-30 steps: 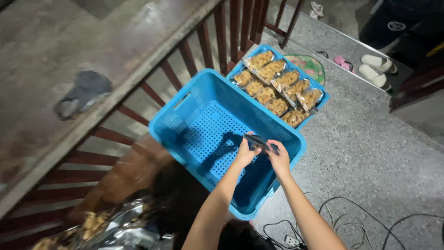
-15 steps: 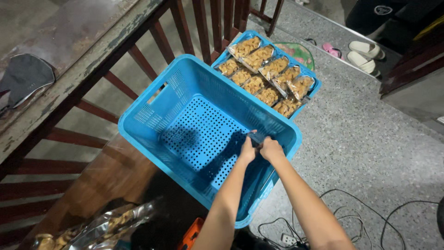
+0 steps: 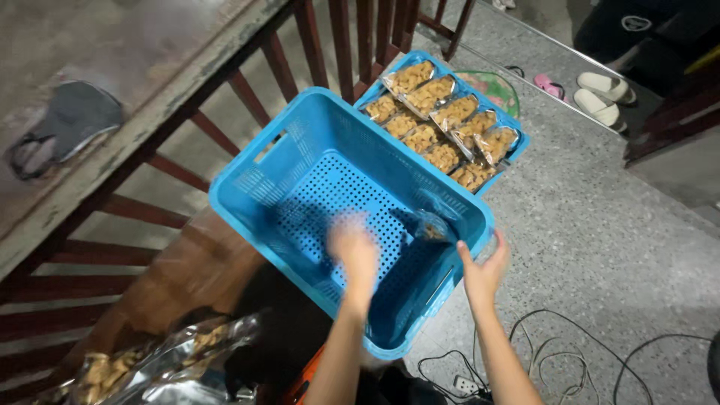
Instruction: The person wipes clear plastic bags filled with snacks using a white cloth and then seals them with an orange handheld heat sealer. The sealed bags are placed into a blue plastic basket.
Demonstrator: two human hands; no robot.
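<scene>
Two bare hands are seen from above over a blue plastic crate (image 3: 300, 150) with a perforated bottom. The left hand (image 3: 354, 251) is held inside the crate above the holed floor; it is blurred, so whether its grip is apart or together cannot be told. The right hand (image 3: 484, 270) is placed just outside the crate's near right rim, with the fingers spread apart and nothing clamped in them. Between the two hands, one small clear packet (image 3: 431, 225) of brown snack is seen lying inside the crate against its right wall, touched by neither hand.

A second blue crate (image 3: 517, 142) is set just behind the first, touching its far corner. It is filled with clear packets of the same brown snack (image 3: 442, 124), laid in two rows; about nine can be counted, though some overlap.

Both crates are set on a speckled grey floor (image 3: 600, 247). Dark red wooden railings (image 3: 247, 90) are seen to the left. One large foil bag (image 3: 150, 360) of snack is seen open at the lower left. Loose cables (image 3: 570, 352) are spread on the floor near the right forearm. Two white slippers (image 3: 604, 90) and one pink one (image 3: 551, 82) are seen at the top right.
</scene>
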